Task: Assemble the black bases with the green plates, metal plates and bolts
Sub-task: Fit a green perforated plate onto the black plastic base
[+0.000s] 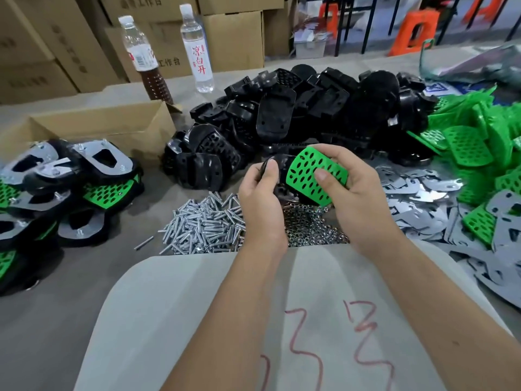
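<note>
Left hand grips a black base; right hand pinches a green plate against it, above the bolts. Misaligned holes could likely block the bolts.

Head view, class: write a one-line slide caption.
Both hands, left hand and right hand, fit a green plate onto a black base above piled bolts.

A small factory or assembly workshop is showing here: bulk heaps of black bases, green plates, metal plates and bolts are lying loose on the desk, finished units are piling up at one side, and stacked cardboard cartons are standing behind, with orange plastic stools beyond.
</note>
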{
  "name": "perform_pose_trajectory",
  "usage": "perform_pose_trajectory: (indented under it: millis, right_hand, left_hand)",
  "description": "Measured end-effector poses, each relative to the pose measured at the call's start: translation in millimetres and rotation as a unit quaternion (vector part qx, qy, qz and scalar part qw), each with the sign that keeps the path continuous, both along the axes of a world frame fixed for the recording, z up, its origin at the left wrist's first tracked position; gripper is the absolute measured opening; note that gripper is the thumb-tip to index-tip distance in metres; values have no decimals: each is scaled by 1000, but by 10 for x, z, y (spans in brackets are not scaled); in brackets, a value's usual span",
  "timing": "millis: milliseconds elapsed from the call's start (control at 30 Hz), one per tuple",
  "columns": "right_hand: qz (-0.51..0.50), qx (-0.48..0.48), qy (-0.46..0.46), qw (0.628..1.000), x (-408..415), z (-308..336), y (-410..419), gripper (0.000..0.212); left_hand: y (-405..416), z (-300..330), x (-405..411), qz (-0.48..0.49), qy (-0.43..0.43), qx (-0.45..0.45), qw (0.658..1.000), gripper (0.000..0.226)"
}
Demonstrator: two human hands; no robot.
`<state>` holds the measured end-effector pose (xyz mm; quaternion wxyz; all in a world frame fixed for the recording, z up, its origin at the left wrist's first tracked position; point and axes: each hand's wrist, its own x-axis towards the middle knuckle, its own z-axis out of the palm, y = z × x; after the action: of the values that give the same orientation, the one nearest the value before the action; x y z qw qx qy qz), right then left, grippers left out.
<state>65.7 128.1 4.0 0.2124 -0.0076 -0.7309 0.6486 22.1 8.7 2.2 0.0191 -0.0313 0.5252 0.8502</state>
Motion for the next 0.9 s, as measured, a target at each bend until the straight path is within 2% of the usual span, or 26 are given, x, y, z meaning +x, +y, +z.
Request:
perform_pose_trajectory:
  millis: [67, 367, 567, 667, 733, 900]
  right_hand:
    - [-2, -1, 3, 1000, 7, -2, -5, 33]
    - [-5, -27, 3, 1000, 24, -12, 19, 31]
    - [-21, -15, -2, 1000, 21, -33, 38, 23]
    - [-6, -4, 15, 1000, 12, -30, 39, 26]
    - [3, -17, 28, 999, 11, -31, 30, 30]
    - [-46, -83, 25, 995, 0, -38, 42, 28]
  left_hand:
    - [-11, 5, -2, 4, -3, -7, 1000, 21]
    - [-65, 36, 11, -44, -54, 80, 994, 19]
    - [-57, 17, 14, -39, -29, 50, 998, 15]
    - [-49, 15, 4, -24, -29, 46, 998, 10]
    - [-34, 6, 2, -4, -23, 40, 999, 9]
    - [-17, -13, -18, 31, -15, 34, 999, 19]
